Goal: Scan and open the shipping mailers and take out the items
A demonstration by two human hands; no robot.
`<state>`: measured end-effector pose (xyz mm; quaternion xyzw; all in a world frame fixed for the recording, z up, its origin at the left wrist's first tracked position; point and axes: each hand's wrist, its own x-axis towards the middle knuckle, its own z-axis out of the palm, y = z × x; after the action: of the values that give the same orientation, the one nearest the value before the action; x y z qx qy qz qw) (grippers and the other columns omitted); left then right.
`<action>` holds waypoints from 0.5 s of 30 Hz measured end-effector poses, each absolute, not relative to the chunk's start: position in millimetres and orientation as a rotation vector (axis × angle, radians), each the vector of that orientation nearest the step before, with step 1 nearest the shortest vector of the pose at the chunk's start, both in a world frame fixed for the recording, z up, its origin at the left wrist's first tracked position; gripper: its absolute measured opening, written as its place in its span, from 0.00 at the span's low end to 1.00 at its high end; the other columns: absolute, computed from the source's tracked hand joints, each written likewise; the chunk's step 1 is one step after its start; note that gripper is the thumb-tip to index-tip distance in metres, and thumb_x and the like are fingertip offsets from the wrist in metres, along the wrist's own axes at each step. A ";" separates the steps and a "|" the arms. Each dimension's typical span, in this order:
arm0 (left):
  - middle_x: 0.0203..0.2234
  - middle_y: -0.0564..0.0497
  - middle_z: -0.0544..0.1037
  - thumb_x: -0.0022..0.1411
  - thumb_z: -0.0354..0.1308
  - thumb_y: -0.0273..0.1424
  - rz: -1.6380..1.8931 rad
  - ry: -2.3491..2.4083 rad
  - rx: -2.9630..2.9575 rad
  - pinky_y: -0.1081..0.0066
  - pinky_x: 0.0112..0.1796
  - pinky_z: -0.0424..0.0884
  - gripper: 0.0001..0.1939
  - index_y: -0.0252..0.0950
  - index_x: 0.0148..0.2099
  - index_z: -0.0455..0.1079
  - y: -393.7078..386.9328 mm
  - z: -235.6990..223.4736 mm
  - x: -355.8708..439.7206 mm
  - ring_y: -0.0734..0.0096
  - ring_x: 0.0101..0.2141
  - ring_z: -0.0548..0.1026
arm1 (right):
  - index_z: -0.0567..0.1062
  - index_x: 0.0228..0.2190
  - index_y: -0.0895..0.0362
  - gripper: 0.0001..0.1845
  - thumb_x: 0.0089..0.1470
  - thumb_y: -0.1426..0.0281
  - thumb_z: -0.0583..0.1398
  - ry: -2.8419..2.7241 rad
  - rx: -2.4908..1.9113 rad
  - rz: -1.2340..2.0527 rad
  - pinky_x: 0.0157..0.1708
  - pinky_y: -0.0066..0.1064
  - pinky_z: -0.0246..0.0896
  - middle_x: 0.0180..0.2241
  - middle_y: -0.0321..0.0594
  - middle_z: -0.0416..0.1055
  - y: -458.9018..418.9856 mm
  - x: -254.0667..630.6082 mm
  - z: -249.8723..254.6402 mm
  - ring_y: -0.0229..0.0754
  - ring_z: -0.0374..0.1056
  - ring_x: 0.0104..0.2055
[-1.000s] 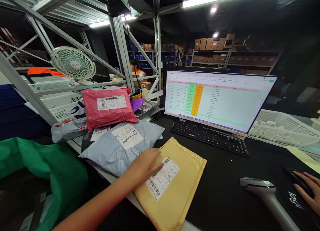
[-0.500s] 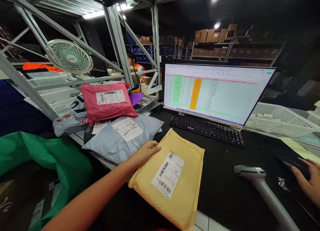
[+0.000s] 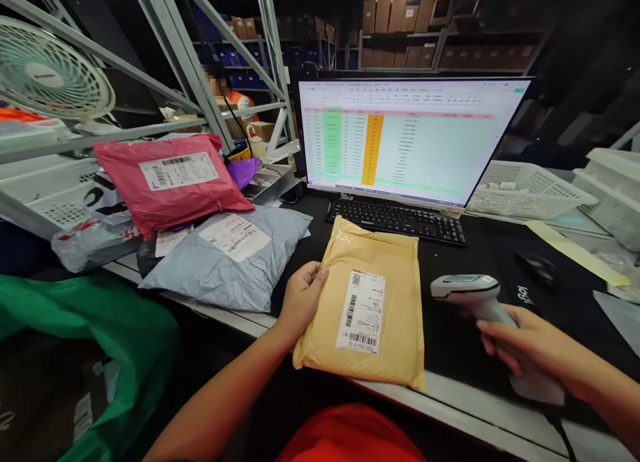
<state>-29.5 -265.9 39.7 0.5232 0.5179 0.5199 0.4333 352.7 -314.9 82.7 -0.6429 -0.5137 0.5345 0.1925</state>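
My left hand grips the left edge of a yellow padded envelope, thumb on top. The envelope lies at the desk's front edge, and its white shipping label with barcodes and a QR code faces up. To the right, my right hand is wrapped round the handle of a grey and white barcode scanner, whose head points left toward the envelope. A grey poly mailer sits left of my left hand, with a pink poly mailer resting partly over it.
Behind the envelope stand a black keyboard and a monitor showing a spreadsheet. A mouse lies at the right. White baskets line the back right. At lower left is a green bag; a fan and a person are beyond.
My right hand has left the mouse and taken hold of the barcode scanner, lifting it. The padded envelope has turned straighter, still in my left hand. The view has shifted right and down.
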 end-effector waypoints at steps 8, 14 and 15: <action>0.26 0.53 0.73 0.62 0.56 0.46 1.297 1.375 1.388 0.75 0.27 0.62 0.18 0.35 0.33 0.69 -267.7 51.6 -25.3 0.72 0.27 0.68 | 0.77 0.39 0.57 0.18 0.56 0.55 0.59 -2.060 -1.679 1.256 0.26 0.24 0.65 0.26 0.36 0.73 -374.6 270.6 155.2 0.39 0.68 0.27; 0.27 0.52 0.74 0.62 0.55 0.45 1.289 1.413 1.445 0.75 0.27 0.62 0.18 0.35 0.33 0.70 -271.7 58.6 -25.7 0.70 0.28 0.69 | 0.79 0.38 0.56 0.13 0.55 0.62 0.60 -2.109 -1.546 1.179 0.36 0.24 0.70 0.35 0.37 0.77 -365.9 254.5 165.8 0.42 0.72 0.35; 0.27 0.51 0.74 0.62 0.55 0.45 1.289 1.409 1.445 0.75 0.28 0.62 0.17 0.35 0.33 0.70 -272.2 58.9 -25.9 0.70 0.28 0.69 | 0.79 0.38 0.55 0.12 0.55 0.62 0.60 -2.089 -1.538 1.205 0.36 0.24 0.70 0.35 0.37 0.78 -367.2 254.4 163.2 0.42 0.73 0.36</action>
<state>-25.9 -272.2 58.9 0.5618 0.5479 0.5011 0.3648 254.4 -367.2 163.2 -0.5325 -0.7231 0.4171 0.1400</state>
